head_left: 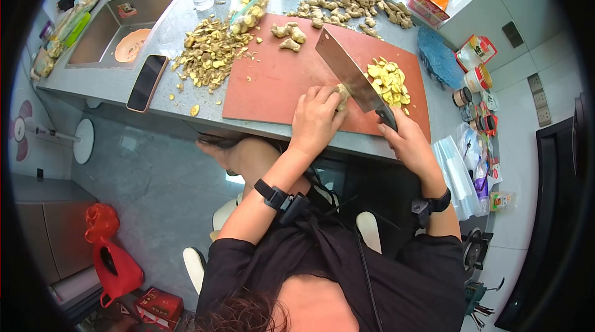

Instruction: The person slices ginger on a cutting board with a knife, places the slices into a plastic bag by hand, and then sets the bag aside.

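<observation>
My left hand (318,116) presses a piece of ginger (341,97) against the reddish cutting board (266,93), fingers curled over it. In my right hand (406,140) is the black handle of a cleaver (349,73). Its broad blade stands just right of the held ginger, slanting toward the far side of the board. Pale yellow ginger slices (388,84) are heaped on the board to the right of the blade. A few whole ginger pieces (289,35) lie near the board's far edge.
Left of the board are a pile of ginger scraps (207,50) and a phone (147,83). A plastic bag of ginger slices (249,6) and many ginger roots (353,2) lie behind it. A sink (99,44) is at far left; jars (462,97) stand at right.
</observation>
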Demonstrator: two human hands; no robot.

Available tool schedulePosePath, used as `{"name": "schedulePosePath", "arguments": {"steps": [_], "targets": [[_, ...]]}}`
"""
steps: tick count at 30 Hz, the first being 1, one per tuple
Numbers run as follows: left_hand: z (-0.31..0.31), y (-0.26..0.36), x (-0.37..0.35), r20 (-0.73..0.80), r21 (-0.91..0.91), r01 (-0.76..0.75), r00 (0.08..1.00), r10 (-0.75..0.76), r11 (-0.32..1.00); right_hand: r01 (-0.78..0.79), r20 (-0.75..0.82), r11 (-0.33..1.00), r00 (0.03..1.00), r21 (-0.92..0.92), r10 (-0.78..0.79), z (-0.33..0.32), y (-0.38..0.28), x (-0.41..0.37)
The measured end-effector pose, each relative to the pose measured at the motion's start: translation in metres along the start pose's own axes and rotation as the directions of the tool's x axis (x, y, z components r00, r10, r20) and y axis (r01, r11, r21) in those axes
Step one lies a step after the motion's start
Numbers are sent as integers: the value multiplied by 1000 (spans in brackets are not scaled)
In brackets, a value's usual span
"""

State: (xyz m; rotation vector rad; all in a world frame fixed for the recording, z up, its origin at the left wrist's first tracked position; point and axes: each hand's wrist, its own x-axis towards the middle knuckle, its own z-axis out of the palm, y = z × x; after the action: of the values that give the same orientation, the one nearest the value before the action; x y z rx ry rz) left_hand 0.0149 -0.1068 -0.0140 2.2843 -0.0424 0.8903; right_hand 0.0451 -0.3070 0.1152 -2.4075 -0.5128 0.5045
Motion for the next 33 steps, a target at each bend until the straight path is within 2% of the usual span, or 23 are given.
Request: {"name": "schedulePosePath", "arguments": {"steps": [4, 6, 10, 12, 16, 22, 24, 28, 31, 33], "targets": [[1, -1, -1, -12, 4, 0, 1000, 0, 1000, 50, -25, 994, 998, -102, -52, 9, 10, 12], [1, -1, -1, -13, 8, -1, 1000, 1, 1000, 123, -68, 984, 989, -127, -132, 12, 15, 14], [0, 0, -1, -4, 21, 7, 1000, -7, 1000, 127, -76, 983, 988, -132, -138, 12, 14, 8], [0, 0, 0, -10, 17, 5, 1000, -5, 1000, 23, -15, 995, 1000, -97, -24, 3, 3, -1], [2, -1, -1, -17, 34, -14, 1000, 15, 999, 62, -41, 992, 997, -113, -67, -1, 11, -10], [3, -1, -1, -3, 29, 0, 1000, 0, 1000, -1, -48, 993, 999, -117, -5, 6, 12, -5], [2, 0, -1, -6, 35, -5, 1000, 5, 999, 101, -101, 979, 988, -179, -121, 15, 19, 1], [0, 2, -1, -6, 39, -5, 1000, 6, 999, 82, -93, 969, 990, -231, -105, 21, 14, 14], [-2, 3, -1, -5, 42, -3, 1000, 4, 999, 131, -113, 951, 979, -281, -168, 22, 14, 16], [-1, 3, -1, -12, 46, -7, 1000, 8, 999, 100, -92, 947, 987, -306, -134, 22, 11, 13]]}}
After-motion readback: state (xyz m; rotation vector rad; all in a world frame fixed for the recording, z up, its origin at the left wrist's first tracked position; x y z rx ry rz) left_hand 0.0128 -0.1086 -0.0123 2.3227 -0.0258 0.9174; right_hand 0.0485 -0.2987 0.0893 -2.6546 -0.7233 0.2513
